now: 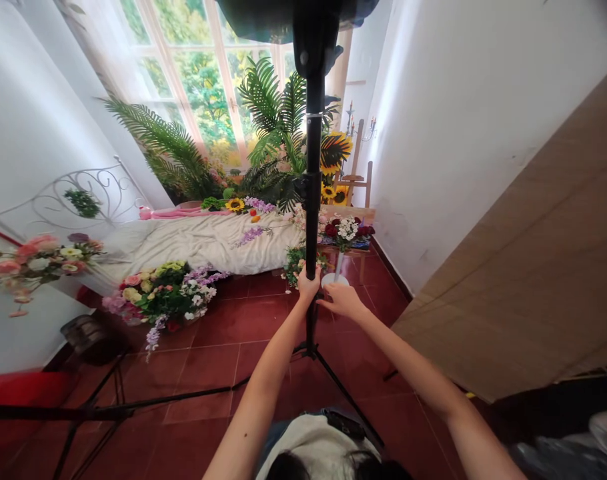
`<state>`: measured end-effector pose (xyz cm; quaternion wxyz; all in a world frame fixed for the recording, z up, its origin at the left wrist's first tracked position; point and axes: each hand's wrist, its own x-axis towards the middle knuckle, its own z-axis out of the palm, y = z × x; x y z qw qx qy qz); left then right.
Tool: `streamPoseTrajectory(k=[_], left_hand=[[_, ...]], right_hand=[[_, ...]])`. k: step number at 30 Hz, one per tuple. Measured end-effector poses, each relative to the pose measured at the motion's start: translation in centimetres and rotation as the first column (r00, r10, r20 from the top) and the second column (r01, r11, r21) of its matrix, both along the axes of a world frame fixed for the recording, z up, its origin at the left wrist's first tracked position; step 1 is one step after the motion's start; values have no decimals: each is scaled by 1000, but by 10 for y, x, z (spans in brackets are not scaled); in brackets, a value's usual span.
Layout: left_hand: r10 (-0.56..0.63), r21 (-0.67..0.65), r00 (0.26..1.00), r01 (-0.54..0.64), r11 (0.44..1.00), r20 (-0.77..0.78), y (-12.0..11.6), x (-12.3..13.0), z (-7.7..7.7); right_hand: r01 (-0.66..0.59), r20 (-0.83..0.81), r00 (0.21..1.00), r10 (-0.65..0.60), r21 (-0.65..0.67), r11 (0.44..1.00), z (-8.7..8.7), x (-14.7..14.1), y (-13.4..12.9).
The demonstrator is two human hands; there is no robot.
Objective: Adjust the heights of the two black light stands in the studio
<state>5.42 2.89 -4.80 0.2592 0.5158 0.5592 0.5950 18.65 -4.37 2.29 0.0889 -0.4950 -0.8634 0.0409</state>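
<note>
A black light stand rises upright in front of me, its dark head cut off by the top edge. My left hand is wrapped round the lower part of its pole. Just right of the pole, beside a small dark fitting, is my right hand; its thumb and fingers are apart and point toward the pole. Whether its fingertips touch the fitting is hard to make out. Below both hands the stand's legs spread over the red tiled floor.
A bed with a cream blanket stands ahead, with flower bunches before it. Palm leaves and sunflowers are near the window. A wooden panel leans at right. Another stand's legs reach in from the left.
</note>
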Motion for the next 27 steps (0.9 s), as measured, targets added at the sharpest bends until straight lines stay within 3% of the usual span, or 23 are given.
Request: streamPoseTrajectory(k=[4,8,10,12,15,18,21,24,26,27], left_hand=[[-12,-8,1000,12,1000,0,-1,0,1],[-7,-21,1000,7,1000,-15,-2,-1,3],[11,-37,1000,-11,999,-1,-1,-1,3],[27,-44,1000,-27,999,9,0,-1,2],[11,-23,1000,-12,1000,-6,1,0,1],[-3,-11,1000,3,1000,-15,0,0,2],[-8,3,1000,8,1000,-15,-1,1,4],[4,-6,1000,-4,1000,-24,-1,2,4],[12,-11,1000,-12,1000,-22,-1,2,4],[9,-3,1000,-9,1000,-17,0,2,3]], right_hand=[[106,-49,993,-107,-23,994,-16,-6,-3],[126,-368,907,-207,-232,965,-39,-9,2],[59,-571,769,-289,-387,920,-53,-13,5],[-25,-698,567,-438,-546,837,-64,-20,6],[-214,-682,233,-694,-732,647,-72,-30,7],[-423,-569,-5,-823,-744,517,-70,-36,5],[-560,-540,-99,-836,-664,495,-66,-40,1],[-591,-555,-169,-815,-605,534,-67,-44,-1],[-553,-580,-162,-798,-617,560,-70,-46,-2],[-507,-602,-122,-789,-645,572,-71,-46,-2]])
